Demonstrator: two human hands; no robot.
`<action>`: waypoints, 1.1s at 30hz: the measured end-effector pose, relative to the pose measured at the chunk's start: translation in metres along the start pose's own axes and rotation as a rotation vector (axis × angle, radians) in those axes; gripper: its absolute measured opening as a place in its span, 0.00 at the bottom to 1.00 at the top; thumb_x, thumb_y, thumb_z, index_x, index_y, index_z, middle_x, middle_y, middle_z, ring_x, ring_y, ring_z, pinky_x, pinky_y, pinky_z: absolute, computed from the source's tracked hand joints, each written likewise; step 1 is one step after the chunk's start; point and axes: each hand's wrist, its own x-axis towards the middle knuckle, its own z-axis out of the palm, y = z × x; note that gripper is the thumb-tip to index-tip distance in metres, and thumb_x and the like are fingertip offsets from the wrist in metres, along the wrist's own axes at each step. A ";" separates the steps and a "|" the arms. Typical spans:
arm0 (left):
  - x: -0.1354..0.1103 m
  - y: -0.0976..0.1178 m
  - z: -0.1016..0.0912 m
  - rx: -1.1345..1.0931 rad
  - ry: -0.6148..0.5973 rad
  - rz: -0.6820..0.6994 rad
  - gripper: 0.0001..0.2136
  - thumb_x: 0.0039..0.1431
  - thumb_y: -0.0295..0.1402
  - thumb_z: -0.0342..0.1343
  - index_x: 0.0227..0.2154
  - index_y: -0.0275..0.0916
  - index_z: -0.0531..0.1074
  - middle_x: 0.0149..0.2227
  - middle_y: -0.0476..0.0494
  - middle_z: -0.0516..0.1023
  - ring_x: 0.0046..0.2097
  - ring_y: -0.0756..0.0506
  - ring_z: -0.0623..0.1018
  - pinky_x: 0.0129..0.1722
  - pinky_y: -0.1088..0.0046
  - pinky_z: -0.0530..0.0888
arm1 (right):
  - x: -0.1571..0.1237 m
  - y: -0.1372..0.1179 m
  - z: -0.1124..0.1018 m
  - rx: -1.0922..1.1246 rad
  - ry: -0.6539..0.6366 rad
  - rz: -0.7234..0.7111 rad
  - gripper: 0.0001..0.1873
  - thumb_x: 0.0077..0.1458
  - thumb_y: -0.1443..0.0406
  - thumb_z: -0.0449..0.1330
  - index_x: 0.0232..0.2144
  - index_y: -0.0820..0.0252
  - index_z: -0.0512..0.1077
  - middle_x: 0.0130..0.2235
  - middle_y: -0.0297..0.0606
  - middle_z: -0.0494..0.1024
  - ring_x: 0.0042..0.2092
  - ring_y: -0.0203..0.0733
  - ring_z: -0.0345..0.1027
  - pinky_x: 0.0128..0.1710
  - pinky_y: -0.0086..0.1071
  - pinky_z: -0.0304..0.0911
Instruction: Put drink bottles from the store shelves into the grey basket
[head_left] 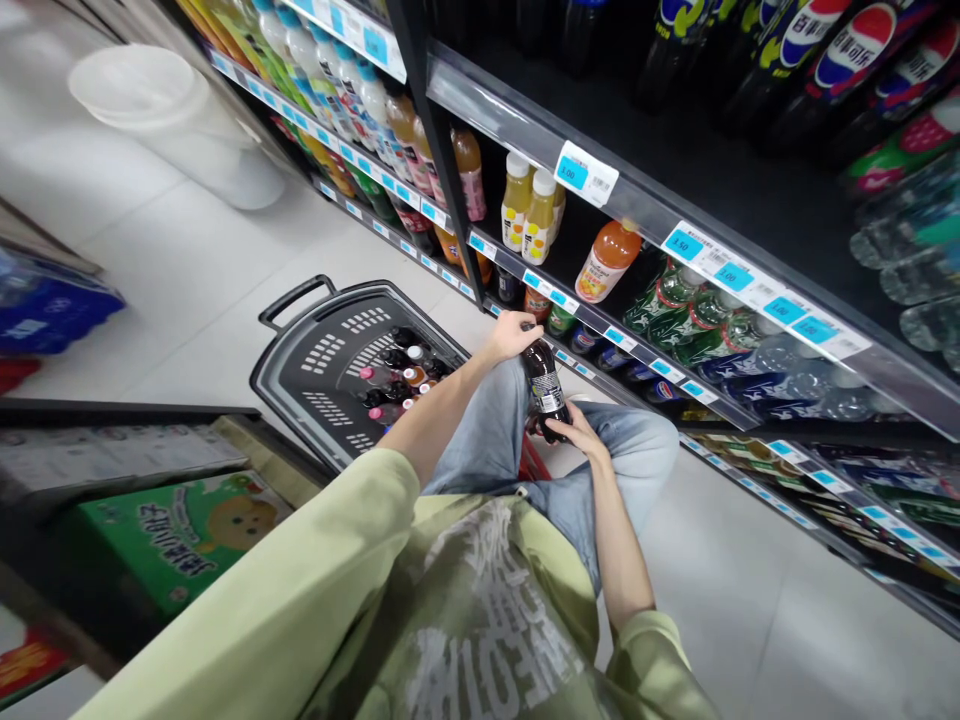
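Observation:
A dark soda bottle [546, 378] with a black label and small white print is held tilted over my lap, between my knees. At its cap end, my left hand [513, 335] is closed around the top and hides most of the cap. My right hand [576, 430] grips the bottle near its base, fingers curled against the side. To the left of my legs stands a black shopping basket [322, 400]. Several small bottles [405, 385] with dark contents and pink, white or black caps lie inside it.
Drink shelves [517, 130] with price tags run along the right and front. An orange drink bottle [609, 260] and yellow juice bottles [538, 215] stand nearby. A white bin [150, 100] stands back left. A green carton [180, 530] is at my left.

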 end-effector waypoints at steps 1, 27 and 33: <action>0.000 0.000 0.000 0.000 0.000 0.002 0.14 0.56 0.40 0.54 0.20 0.38 0.73 0.21 0.49 0.70 0.28 0.49 0.67 0.33 0.70 0.65 | 0.001 0.000 0.000 -0.006 0.046 -0.024 0.33 0.46 0.49 0.77 0.48 0.53 0.71 0.35 0.34 0.81 0.29 0.43 0.74 0.30 0.36 0.70; 0.001 0.004 -0.001 -0.017 0.034 -0.039 0.11 0.53 0.37 0.54 0.20 0.37 0.73 0.22 0.49 0.73 0.29 0.48 0.70 0.35 0.71 0.67 | 0.011 0.009 -0.019 -0.132 0.439 -0.267 0.35 0.39 0.51 0.79 0.44 0.51 0.66 0.46 0.36 0.74 0.51 0.51 0.70 0.54 0.43 0.68; 0.000 0.006 -0.002 -0.009 0.028 -0.054 0.11 0.54 0.37 0.54 0.22 0.37 0.75 0.24 0.48 0.75 0.30 0.48 0.70 0.35 0.71 0.67 | 0.012 0.009 -0.021 -0.137 0.441 -0.308 0.35 0.38 0.52 0.79 0.44 0.52 0.68 0.45 0.36 0.75 0.51 0.50 0.71 0.57 0.43 0.66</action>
